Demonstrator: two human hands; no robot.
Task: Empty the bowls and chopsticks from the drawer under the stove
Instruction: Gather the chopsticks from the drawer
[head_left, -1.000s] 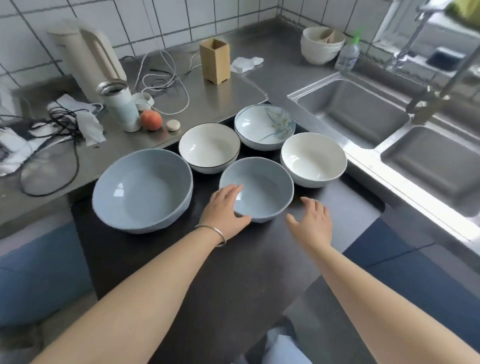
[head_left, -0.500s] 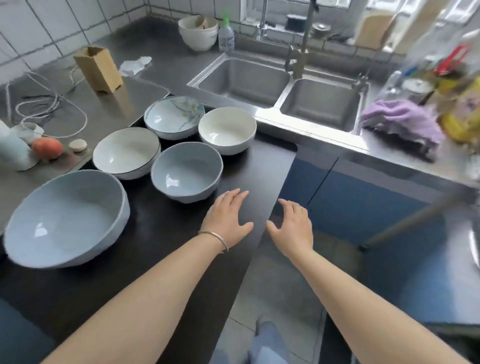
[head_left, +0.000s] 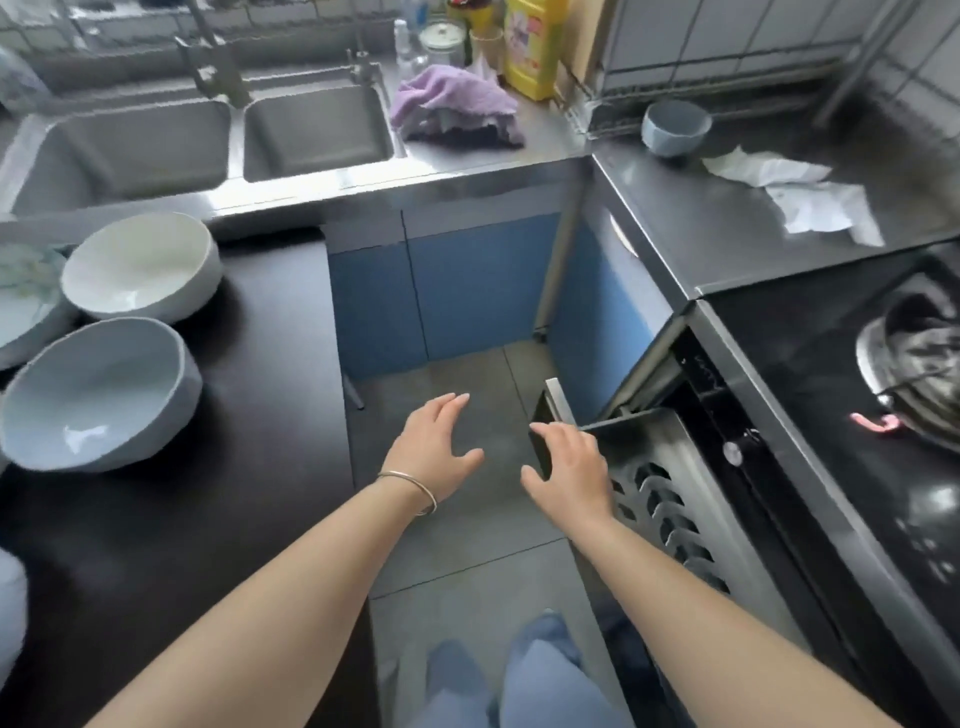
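Apparently empty, both hands (head_left: 434, 446) spread.

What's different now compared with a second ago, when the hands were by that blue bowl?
The view swung right, from the bowls toward the stove. The left hand let go of the small blue bowl and hangs open over the floor. The right hand moved to the front edge of the open drawer under the stove. The bowls stayed on the dark counter, both hands empty.
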